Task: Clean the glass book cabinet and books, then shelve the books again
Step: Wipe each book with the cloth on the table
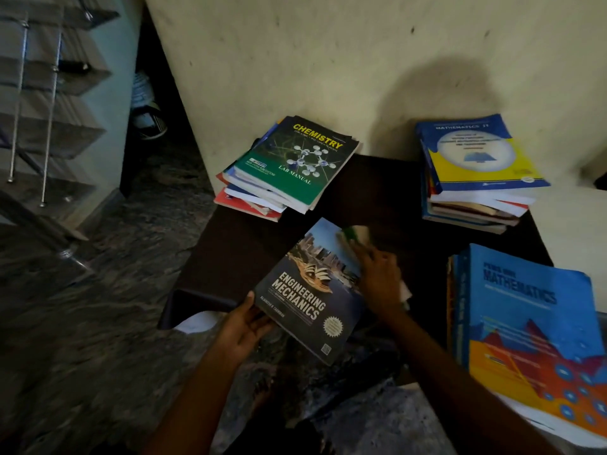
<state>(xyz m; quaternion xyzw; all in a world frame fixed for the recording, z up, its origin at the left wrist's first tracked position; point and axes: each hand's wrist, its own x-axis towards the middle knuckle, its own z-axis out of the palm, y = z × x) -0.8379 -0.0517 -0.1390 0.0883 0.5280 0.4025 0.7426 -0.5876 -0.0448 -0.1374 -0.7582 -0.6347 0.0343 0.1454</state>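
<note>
Dusting seems the step: the left hand (244, 326) pinches the Engineering Mechanics book (308, 290) at its 7 o'clock corner, thumb atop, steadying it over the desk (249, 251) so the right hand (377, 277) can rub a cloth (356, 234) along its 1 o'clock edge, fingers (368, 257) too blurred to read.

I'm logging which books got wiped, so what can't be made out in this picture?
Head view:
Stacked books under the Chemistry lab manual: titles hidden by it.
Cloth: motion-blurred, mostly covered by the right hand; its grip unclear.
Mathematics book, near right: corner cut off by the frame edge.
Glass shelves, left: blurred, cut by the edge.
</note>
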